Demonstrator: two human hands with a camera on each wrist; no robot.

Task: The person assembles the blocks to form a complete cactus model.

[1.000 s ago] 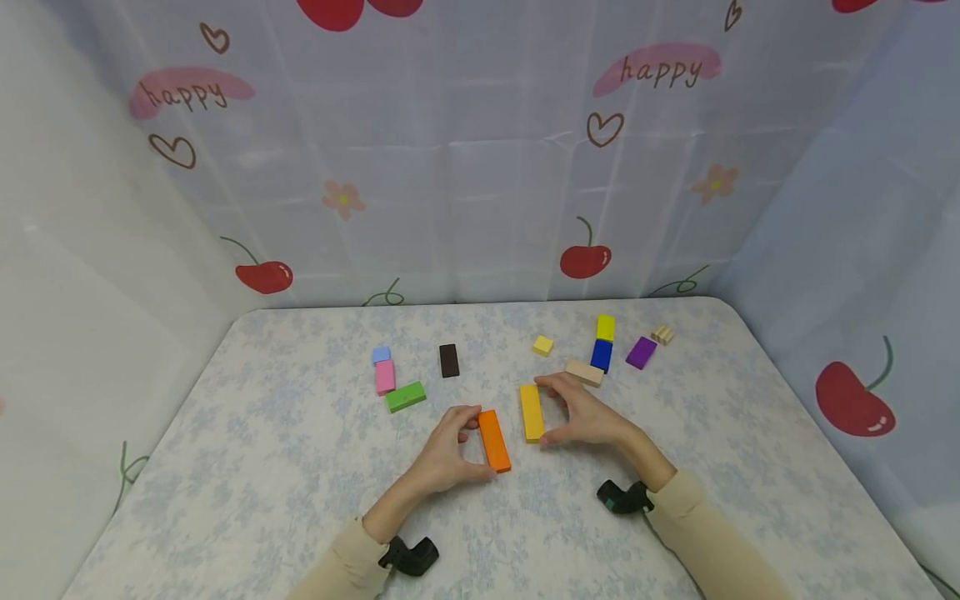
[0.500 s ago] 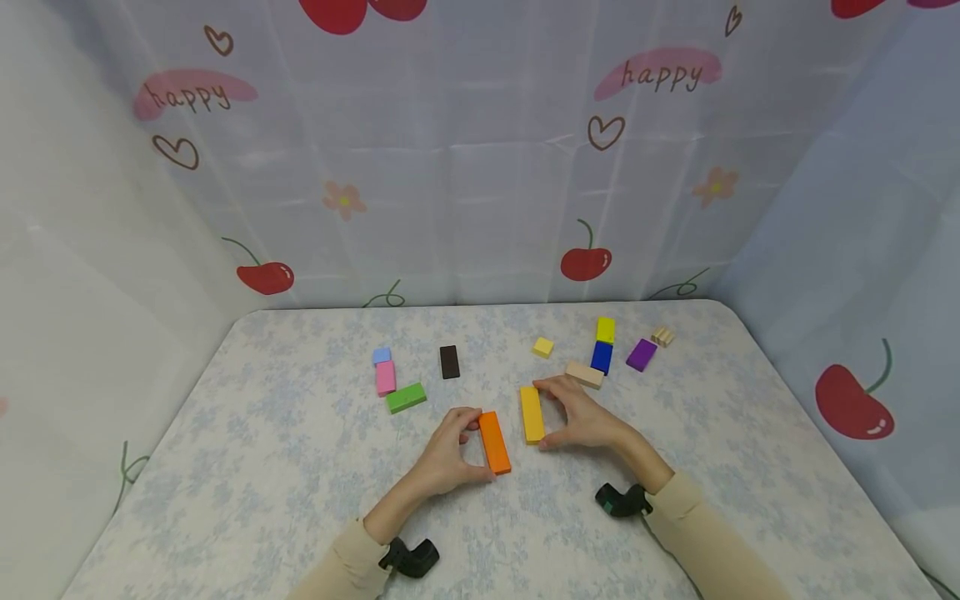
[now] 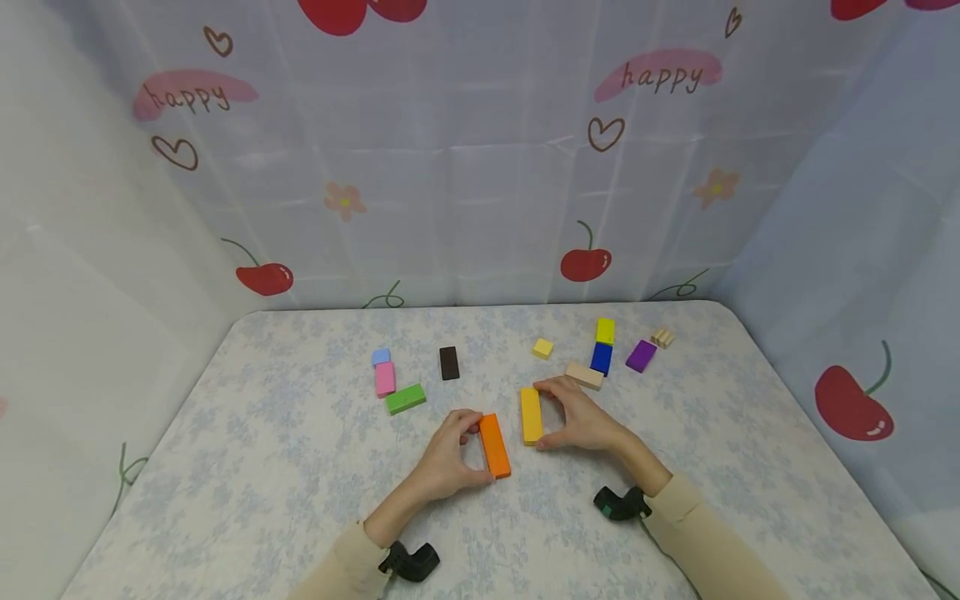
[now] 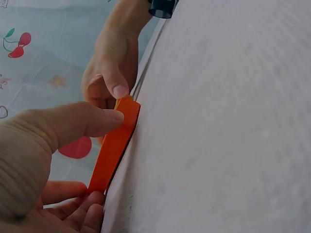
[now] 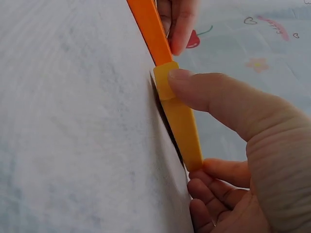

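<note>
The orange block [image 3: 495,446] lies in the middle of the tabletop [image 3: 300,517], just left of the long yellow block [image 3: 531,416], with a narrow gap between them and no hand in it. Both long axes run roughly near to far. The orange one slants more, its far end leaning left, so the gap tightens slightly toward the near side. The two are staggered: the orange block sits nearer the person, its far part level with the near part of the yellow one.

The left hand [image 3: 446,458] holds the orange block from its left, pinching it lengthwise, thumb at the near end and fingers at the far end. The right hand [image 3: 588,417] mirrors this from the right, its fingers and thumb clamped on the two ends of the yellow block. Each hand is thus nearest its own block, and the blocks' long sides face each other. Whether either block is slightly off the tabletop, I cannot tell.

Just beyond the right hand's fingers lies a beige block [image 3: 584,375]; whether they touch is unclear. The green block [image 3: 406,398] lies farther off, to the left hand's far left.
</note>
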